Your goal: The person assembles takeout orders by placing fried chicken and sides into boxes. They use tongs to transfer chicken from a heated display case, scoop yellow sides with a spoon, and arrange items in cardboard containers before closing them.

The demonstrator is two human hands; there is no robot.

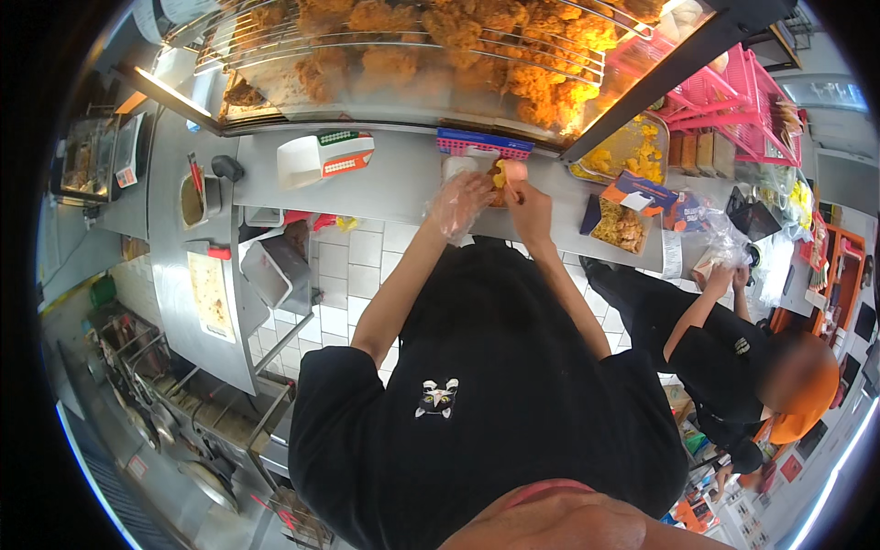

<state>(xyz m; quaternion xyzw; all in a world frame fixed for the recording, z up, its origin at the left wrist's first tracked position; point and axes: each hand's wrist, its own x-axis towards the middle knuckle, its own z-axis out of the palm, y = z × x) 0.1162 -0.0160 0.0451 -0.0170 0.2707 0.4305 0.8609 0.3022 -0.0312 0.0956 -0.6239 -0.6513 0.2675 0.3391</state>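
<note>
My left hand (462, 203), in a clear plastic glove, is at the near side of an open takeaway box (485, 143) with a purple flap and pink pattern. Its fingertips are hidden, so whether they grip anything is unclear. White food (459, 166), perhaps rice, and some brown food lie in the box. Bare, my right hand (531, 210) grips a pale pink scoop (515, 173) over the box's right side. Yellow food (502, 175) like scrambled egg is at the scoop's edge.
A heated glass cabinet of fried chicken (412, 41) stands behind the counter (405, 179). An empty paper tray (299, 161) lies left. To the right are a tray of yellow food (650, 148), a filled box (622, 227) and a co-worker (722, 344) handling plastic-wrapped items.
</note>
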